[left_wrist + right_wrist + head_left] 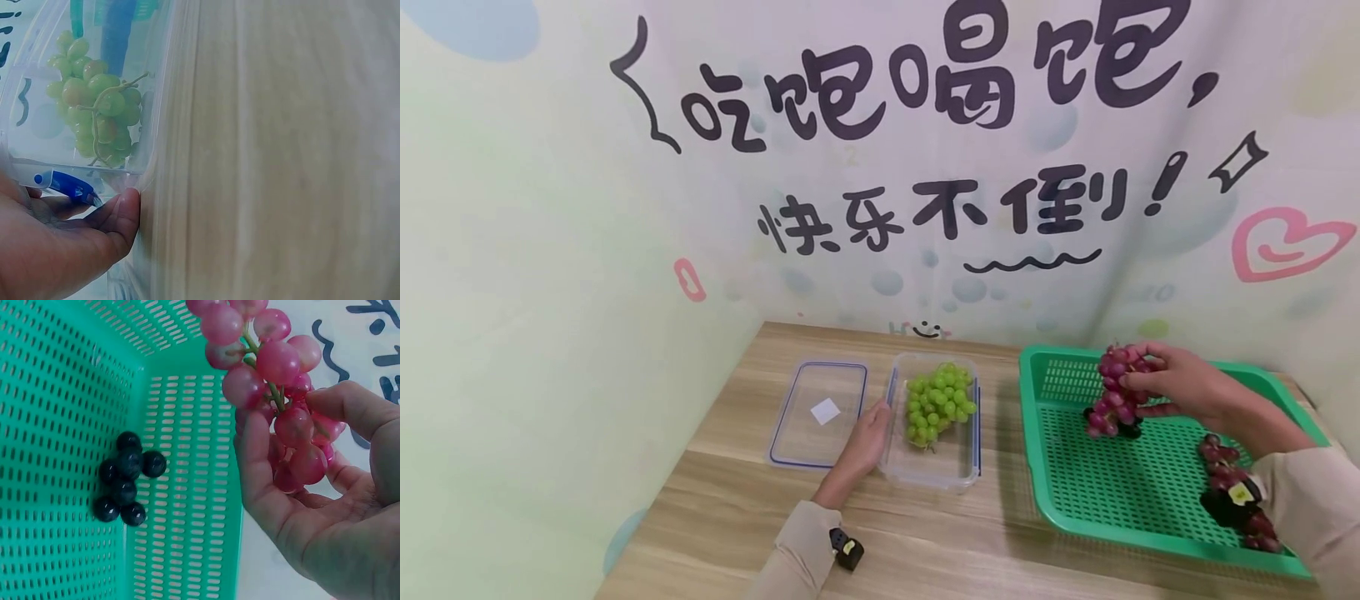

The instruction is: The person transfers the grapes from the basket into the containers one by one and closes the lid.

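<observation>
Over the green basket [1150,479], my right hand [1187,390] grips a bunch of pinkish-red grapes [1112,392]; the right wrist view shows thumb and fingers curled round its lower grapes [294,428]. My left hand [867,440] holds the left side of a clear plastic container [951,462]. In the left wrist view its thumb and fingers pinch near the bottom edge, beside a blue-edged latch [65,186]. A bunch of green grapes [938,400] lies inside the container. Some fingertips of the left hand are hidden behind the container.
A blue-rimmed clear lid [801,400] with a white label lies left of the container. Inside the basket are a small black grape cluster [125,478] and dark red grapes [1221,471], partly covered by the right wrist. A printed wall stands behind the wooden table [730,467].
</observation>
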`<control>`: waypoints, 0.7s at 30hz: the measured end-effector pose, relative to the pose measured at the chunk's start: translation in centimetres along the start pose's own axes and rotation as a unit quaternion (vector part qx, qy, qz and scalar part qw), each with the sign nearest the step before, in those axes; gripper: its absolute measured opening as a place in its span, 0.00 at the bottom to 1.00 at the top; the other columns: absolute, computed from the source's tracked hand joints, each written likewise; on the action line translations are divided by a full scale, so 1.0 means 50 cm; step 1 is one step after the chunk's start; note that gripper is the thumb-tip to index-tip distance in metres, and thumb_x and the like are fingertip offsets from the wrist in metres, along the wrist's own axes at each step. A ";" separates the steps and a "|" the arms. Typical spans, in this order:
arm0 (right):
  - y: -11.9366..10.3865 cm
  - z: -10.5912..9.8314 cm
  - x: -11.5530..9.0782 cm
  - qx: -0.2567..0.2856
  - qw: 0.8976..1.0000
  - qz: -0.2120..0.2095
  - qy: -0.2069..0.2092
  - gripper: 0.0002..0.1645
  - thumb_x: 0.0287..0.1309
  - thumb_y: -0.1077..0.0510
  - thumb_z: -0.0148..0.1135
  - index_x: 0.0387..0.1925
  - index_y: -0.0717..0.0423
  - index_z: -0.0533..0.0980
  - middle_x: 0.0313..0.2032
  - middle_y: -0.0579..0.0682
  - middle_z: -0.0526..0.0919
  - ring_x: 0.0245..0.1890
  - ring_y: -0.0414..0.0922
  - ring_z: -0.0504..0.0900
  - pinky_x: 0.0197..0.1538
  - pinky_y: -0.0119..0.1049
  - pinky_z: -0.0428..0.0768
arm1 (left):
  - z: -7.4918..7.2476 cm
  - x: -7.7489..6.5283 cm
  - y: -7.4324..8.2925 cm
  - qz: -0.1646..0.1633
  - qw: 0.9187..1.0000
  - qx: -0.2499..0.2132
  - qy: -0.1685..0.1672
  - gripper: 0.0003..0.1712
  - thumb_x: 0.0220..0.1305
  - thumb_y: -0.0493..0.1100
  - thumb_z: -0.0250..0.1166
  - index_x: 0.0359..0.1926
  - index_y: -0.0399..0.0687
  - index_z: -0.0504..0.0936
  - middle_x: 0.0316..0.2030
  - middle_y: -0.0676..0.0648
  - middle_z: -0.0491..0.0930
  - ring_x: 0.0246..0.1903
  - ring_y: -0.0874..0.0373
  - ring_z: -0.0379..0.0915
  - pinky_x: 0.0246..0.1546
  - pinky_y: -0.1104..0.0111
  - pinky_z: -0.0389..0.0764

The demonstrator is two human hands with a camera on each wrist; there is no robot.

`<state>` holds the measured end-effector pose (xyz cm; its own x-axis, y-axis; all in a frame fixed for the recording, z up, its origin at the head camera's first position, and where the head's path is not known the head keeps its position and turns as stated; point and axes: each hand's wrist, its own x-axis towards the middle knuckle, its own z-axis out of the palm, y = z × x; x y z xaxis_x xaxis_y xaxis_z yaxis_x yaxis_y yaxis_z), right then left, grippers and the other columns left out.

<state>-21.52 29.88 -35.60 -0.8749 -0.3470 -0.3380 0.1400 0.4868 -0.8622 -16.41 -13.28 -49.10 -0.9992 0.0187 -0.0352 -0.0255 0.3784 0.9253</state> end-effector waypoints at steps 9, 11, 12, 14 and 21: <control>-0.024 0.020 0.011 -0.017 1.000 -0.025 0.004 0.23 0.72 0.53 0.55 0.59 0.62 0.61 0.50 0.59 0.75 0.42 0.45 0.82 0.47 0.46 0.84 | 0.001 0.000 -0.002 -0.004 1.000 0.002 0.000 0.22 0.80 0.46 0.35 0.39 0.35 0.70 0.28 0.48 0.61 0.30 0.56 0.59 0.35 0.65 0.66; -0.031 0.025 0.013 -0.019 0.999 -0.034 0.005 0.24 0.72 0.54 0.55 0.61 0.62 0.61 0.53 0.62 0.73 0.43 0.45 0.82 0.48 0.47 0.83 | 0.001 0.001 -0.003 -0.001 1.000 -0.003 -0.001 0.21 0.80 0.46 0.35 0.35 0.38 0.67 0.26 0.49 0.59 0.27 0.56 0.56 0.31 0.66 0.62; -0.036 0.029 0.014 -0.018 0.999 -0.040 0.004 0.25 0.72 0.54 0.54 0.61 0.62 0.61 0.54 0.64 0.73 0.43 0.45 0.82 0.48 0.46 0.83 | 0.001 0.001 -0.003 0.000 1.000 -0.005 0.000 0.21 0.80 0.46 0.35 0.34 0.38 0.67 0.25 0.50 0.58 0.26 0.56 0.56 0.30 0.66 0.62; -0.044 0.037 0.018 -0.019 0.998 -0.053 0.004 0.25 0.72 0.55 0.55 0.62 0.63 0.61 0.56 0.65 0.71 0.44 0.45 0.82 0.48 0.45 0.83 | 0.001 0.002 -0.003 -0.002 1.000 -0.006 0.002 0.20 0.80 0.46 0.35 0.33 0.40 0.66 0.25 0.50 0.58 0.26 0.57 0.56 0.30 0.67 0.62; -0.076 0.076 0.033 -0.023 0.997 -0.079 -0.001 0.26 0.69 0.58 0.58 0.63 0.61 0.62 0.60 0.66 0.69 0.46 0.46 0.82 0.48 0.43 0.83 | 0.001 0.002 -0.006 0.000 1.000 -0.007 0.003 0.20 0.80 0.46 0.35 0.33 0.40 0.66 0.25 0.50 0.59 0.26 0.57 0.56 0.29 0.67 0.61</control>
<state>-21.76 24.42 -34.32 -0.8830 -0.4244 -0.2003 -0.0208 0.4618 -0.8867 -16.52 -13.35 -49.38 -0.9994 0.0131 -0.0328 -0.0257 0.3658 0.9303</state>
